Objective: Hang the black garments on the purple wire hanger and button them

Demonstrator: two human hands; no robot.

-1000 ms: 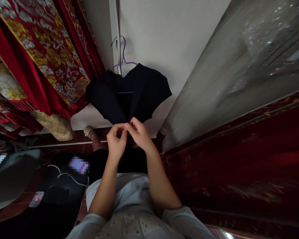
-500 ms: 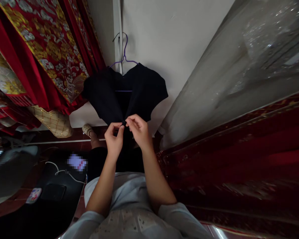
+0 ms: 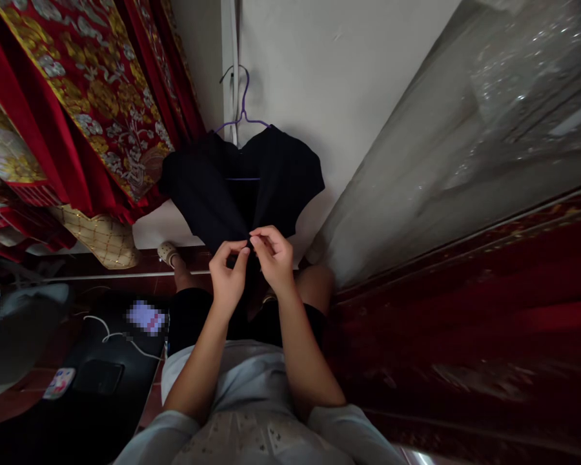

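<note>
A dark navy garment (image 3: 290, 171) with an open V-shaped front hangs from a purple hanger (image 3: 244, 115) against the wall. At the bottom of its V, my left hand (image 3: 228, 268) pinches the left front edge between thumb and fingers. Close beside it, my right hand (image 3: 274, 258) pinches the other front edge. The fingertips of both hands nearly meet there. Whatever small fastening lies between them is too dark and covered to make out. The lower part of the garment is hidden behind my hands.
Red embroidered cloths (image 3: 101, 90) hang at the left. A plastic-covered surface (image 3: 440, 148) slopes along the right, above dark red fabric (image 3: 465, 310). A black seat (image 3: 121, 403) at lower left carries a phone-like dark object (image 3: 98, 377) and a white cable (image 3: 107, 332).
Both hands have shifted slightly right and stay pinched at the garment's front. The dark fastening visible between the fingertips before is now mostly covered. My right knee has come into view.
</note>
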